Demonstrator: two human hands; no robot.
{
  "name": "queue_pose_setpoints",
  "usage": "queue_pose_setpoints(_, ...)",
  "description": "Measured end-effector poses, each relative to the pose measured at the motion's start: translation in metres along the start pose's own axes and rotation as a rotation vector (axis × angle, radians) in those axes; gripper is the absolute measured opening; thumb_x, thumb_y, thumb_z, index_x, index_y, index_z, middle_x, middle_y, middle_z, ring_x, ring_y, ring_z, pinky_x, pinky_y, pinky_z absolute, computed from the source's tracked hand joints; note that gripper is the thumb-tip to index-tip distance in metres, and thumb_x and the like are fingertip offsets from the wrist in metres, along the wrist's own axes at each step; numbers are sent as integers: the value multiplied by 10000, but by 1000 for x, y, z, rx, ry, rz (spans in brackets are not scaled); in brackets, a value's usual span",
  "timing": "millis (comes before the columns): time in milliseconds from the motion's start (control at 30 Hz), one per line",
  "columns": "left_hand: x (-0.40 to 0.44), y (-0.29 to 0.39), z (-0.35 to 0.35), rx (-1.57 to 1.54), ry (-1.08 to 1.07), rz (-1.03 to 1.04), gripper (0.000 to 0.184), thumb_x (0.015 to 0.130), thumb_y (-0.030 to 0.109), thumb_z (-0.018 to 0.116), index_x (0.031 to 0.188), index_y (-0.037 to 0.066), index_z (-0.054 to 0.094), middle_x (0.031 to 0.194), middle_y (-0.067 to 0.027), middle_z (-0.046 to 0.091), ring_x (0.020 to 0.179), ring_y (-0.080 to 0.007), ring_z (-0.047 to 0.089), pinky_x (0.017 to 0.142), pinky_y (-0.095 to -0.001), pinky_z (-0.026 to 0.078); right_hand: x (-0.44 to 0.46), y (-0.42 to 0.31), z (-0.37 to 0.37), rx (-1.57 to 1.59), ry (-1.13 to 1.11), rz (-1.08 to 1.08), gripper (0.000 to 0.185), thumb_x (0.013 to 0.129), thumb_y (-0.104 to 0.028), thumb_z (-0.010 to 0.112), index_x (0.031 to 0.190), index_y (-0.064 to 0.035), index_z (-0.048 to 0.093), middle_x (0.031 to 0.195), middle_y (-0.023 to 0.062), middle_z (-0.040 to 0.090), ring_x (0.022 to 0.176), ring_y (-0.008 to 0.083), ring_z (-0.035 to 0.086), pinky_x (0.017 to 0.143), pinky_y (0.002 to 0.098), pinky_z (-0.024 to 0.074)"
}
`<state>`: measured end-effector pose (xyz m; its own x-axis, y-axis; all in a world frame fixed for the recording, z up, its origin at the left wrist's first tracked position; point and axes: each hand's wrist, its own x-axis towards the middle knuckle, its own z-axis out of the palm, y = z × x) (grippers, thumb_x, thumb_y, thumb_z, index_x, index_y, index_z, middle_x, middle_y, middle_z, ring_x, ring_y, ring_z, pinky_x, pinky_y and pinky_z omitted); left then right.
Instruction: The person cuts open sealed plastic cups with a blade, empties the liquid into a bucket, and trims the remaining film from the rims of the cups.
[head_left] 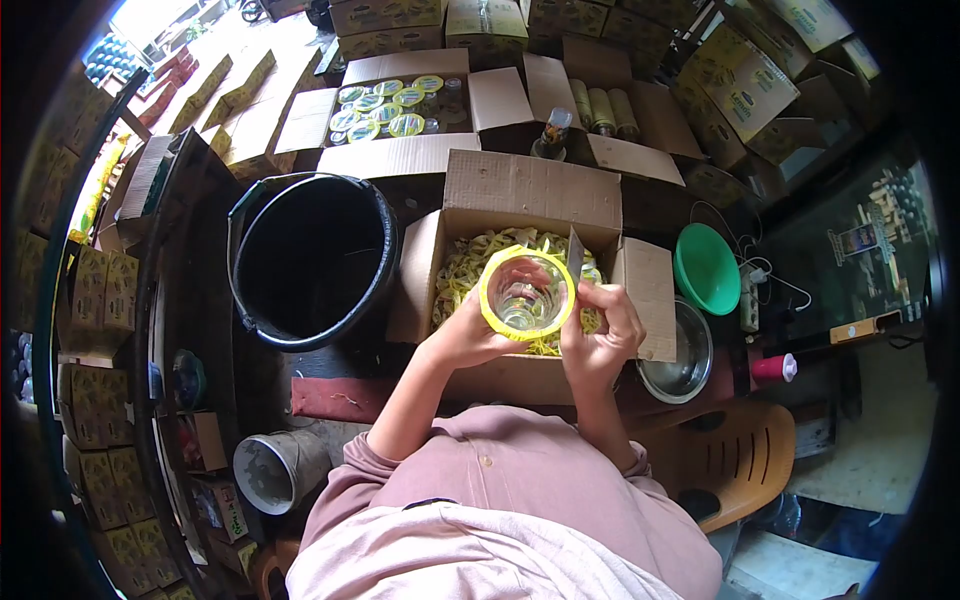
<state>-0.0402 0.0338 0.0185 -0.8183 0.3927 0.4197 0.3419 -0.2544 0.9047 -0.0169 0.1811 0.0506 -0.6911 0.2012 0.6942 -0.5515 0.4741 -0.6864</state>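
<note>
My left hand (466, 332) is wrapped round a clear cup (522, 318) with a bright yellow edge at its rim, tilted so that I look down into it. My right hand (604, 325) is closed on a flat grey blade (575, 255), which points up beside the cup's right edge. The right thumb is close to or touching the cup; which of the two I cannot tell. Both hands are over an open cardboard box (530, 185) that holds many yellow and whitish strips (470, 262). The blade's handle end is hidden in my fingers.
A large black bucket (240, 265) stands left of the box. To the right are a green bowl (707, 268), a metal bowl (690, 375) and a pink spool (770, 369). Behind, an open carton (400, 155) holds several lidded cups (407, 124). An orange chair (740, 450) is at lower right.
</note>
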Motion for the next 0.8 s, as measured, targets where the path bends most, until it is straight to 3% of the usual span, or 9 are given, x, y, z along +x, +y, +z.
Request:
queue_pose_setpoints(133, -1, -4, -1, -67, -8, -24, 694, 641, 56, 687, 1242, 27, 342, 1132, -92, 467, 1070, -190, 476, 893, -325, 404, 2, 7, 2, 48, -6, -6, 194, 641, 104, 637, 804, 0, 627, 725, 91, 614, 647, 168, 602, 585, 251, 467)
queue_pose_setpoints(233, 0, -2, -2, -113, -23, -41, 690, 638, 61, 687, 1237, 27, 346, 1127, -90, 468, 1056, -183, 479, 877, -323, 410, 3, 2, 1, 52, -43, -17, 135, 687, 105, 635, 791, 28, 596, 715, 64, 563, 665, 105, 549, 588, 209, 448)
queue_pose_setpoints(367, 1, -3, -4, -132, -91, -57, 710, 631, 72, 705, 1235, 33, 335, 1120, -80, 446, 1042, -181, 476, 858, -316, 421, 3, 4, 2, 40, -39, 7, 207, 635, 109, 645, 811, 1, 629, 714, 83, 609, 626, 156, 596, 580, 242, 467)
queue_pose_setpoints(467, 4, 3, -1, -99, -52, 52, 714, 643, 70, 718, 1237, 45, 322, 1104, -68, 425, 1029, -180, 481, 846, -311, 429, 4, -1, 4, 64, -11, 29, 189, 642, 106, 649, 799, 3, 622, 706, 78, 606, 596, 140, 589, 562, 236, 461)
queue_pose_setpoints(600, 4, -9, 4, -363, 79, -8, 678, 682, 51, 716, 1234, 60, 324, 1096, -62, 425, 1024, -164, 482, 843, -322, 431, 2, -2, 4, 15, 17, 27, 132, 681, 73, 663, 776, 13, 595, 704, 66, 579, 601, 106, 563, 557, 215, 448)
queue_pose_setpoints(800, 7, -4, 4, -263, 189, 4, 649, 719, 54, 699, 1248, 50, 322, 1121, -67, 452, 1066, -171, 471, 874, -320, 414, 0, -7, 2, -29, 18, -2, 114, 699, 60, 665, 769, 15, 587, 697, 69, 570, 596, 103, 556, 548, 216, 441)
